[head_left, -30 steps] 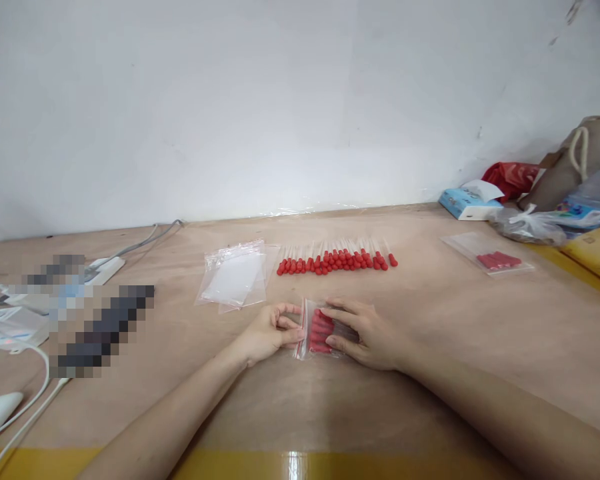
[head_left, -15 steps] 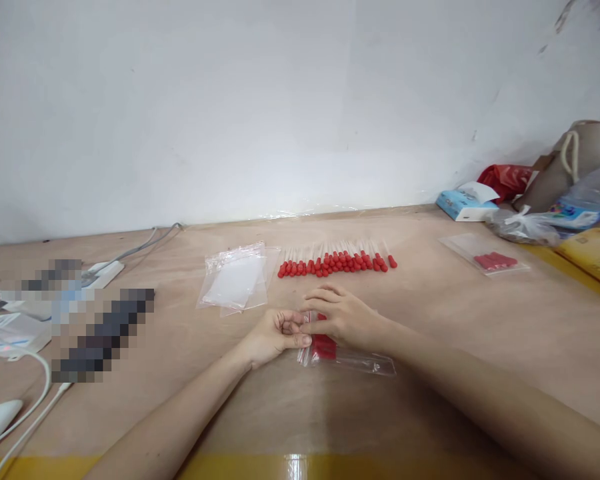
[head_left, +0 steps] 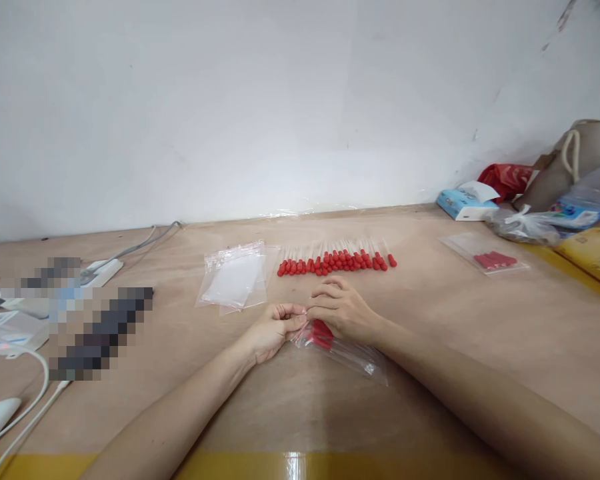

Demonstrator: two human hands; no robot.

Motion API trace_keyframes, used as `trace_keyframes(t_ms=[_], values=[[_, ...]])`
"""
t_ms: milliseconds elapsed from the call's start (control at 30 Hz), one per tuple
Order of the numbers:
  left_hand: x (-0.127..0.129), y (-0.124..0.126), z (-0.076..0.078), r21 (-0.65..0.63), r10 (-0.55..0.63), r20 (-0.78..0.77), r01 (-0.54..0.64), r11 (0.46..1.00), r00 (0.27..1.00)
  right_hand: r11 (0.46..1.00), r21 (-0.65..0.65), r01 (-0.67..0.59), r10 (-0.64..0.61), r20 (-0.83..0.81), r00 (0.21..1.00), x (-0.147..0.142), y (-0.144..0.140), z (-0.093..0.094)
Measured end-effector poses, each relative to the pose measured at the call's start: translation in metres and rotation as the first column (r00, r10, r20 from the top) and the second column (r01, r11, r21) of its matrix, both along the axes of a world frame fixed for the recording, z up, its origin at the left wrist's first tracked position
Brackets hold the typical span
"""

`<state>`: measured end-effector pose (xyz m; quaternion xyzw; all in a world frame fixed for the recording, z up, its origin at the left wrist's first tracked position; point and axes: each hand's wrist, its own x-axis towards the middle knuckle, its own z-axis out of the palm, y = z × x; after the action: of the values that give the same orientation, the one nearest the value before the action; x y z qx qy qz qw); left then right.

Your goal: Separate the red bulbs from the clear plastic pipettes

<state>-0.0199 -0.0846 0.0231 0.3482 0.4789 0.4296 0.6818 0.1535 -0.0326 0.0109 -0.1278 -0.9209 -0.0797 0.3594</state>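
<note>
A clear zip bag (head_left: pixel 356 361) with red-bulbed droppers (head_left: pixel 322 335) inside lies tilted on the table. My left hand (head_left: pixel 279 327) pinches the bag's top edge between thumb and forefinger. Over the bag reaches my right hand (head_left: pixel 344 312), its thumb side hidden and its fingertips closed at the same edge beside my left fingertips. Just beyond my hands, a row of loose glass droppers (head_left: pixel 347 259) with red rubber bulbs points toward the wall. To their left is a small stack of flat clear zip bags (head_left: pixel 235 277).
On the right lies another bag of red-bulbed droppers (head_left: pixel 495 259). Behind it are a blue tissue pack (head_left: pixel 466 203), a knotted plastic bag (head_left: pixel 525 225) and a grey bag (head_left: pixel 550 177). At left are a power strip (head_left: pixel 103 272), white cables (head_left: pixel 45 373) and a blurred-out dark object (head_left: pixel 105 333).
The bag has turned, its far end swinging nearer to me. My left fingers have closed into a pinch on its edge, and my right hand has shifted slightly right.
</note>
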Motion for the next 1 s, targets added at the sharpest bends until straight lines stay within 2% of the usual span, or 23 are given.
trace_keyframes(t_ms=[200, 300, 400, 500, 567, 633, 700, 767, 833, 933, 1000], values=[[0.004, -0.002, 0.004, 0.051, -0.006, -0.077, 0.010, 0.999, 0.997, 0.998, -0.061, -0.002, 0.000, -0.041, 0.999, 0.000, -0.003, 0.006], [0.005, -0.002, 0.004, 0.173, 0.012, -0.228, 0.029, 0.985, 0.974, 0.992, -0.125, -0.009, 0.008, -0.005, 1.000, 0.002, -0.004, 0.013], [0.004, 0.000, -0.003, 0.359, 0.143, -0.388, 0.007, 0.933, 0.910, 0.950, -0.300, 0.086, -0.073, 0.054, 0.996, 0.009, -0.011, 0.021], [0.000, 0.005, -0.013, 0.465, 0.244, -0.516, 0.030, 0.885, 0.821, 0.852, -0.464, 0.243, -0.217, 0.109, 0.970, 0.020, -0.024, 0.024], [-0.004, 0.008, -0.017, 0.482, 0.258, -0.602, 0.086, 0.872, 0.755, 0.821, -0.480, 0.309, -0.253, 0.180, 0.951, 0.028, -0.030, 0.020], [-0.009, 0.010, -0.018, 0.499, 0.261, -0.682, 0.175, 0.849, 0.683, 0.828, -0.449, 0.336, -0.255, 0.233, 0.938, 0.037, -0.034, 0.013], [-0.014, 0.011, -0.016, 0.547, 0.300, -0.746, 0.290, 0.785, 0.595, 0.844, -0.416, 0.339, -0.252, 0.251, 0.935, 0.045, -0.033, 0.003], [-0.019, 0.012, -0.012, 0.599, 0.378, -0.775, 0.395, 0.697, 0.507, 0.854, -0.395, 0.337, -0.253, 0.250, 0.934, 0.051, -0.030, -0.004], [-0.023, 0.012, -0.008, 0.616, 0.413, -0.783, 0.489, 0.617, 0.465, 0.863, -0.383, 0.329, -0.248, 0.247, 0.937, 0.055, -0.026, -0.009], [-0.023, 0.012, -0.004, 0.580, 0.294, -0.810, 0.622, 0.526, 0.507, 0.874, -0.380, 0.302, -0.220, 0.246, 0.944, 0.060, -0.022, -0.011], [-0.021, 0.011, -0.003, 0.569, 0.209, -0.811, 0.652, 0.501, 0.547, 0.875, -0.390, 0.286, -0.201, 0.245, 0.949, 0.062, -0.019, -0.010]])
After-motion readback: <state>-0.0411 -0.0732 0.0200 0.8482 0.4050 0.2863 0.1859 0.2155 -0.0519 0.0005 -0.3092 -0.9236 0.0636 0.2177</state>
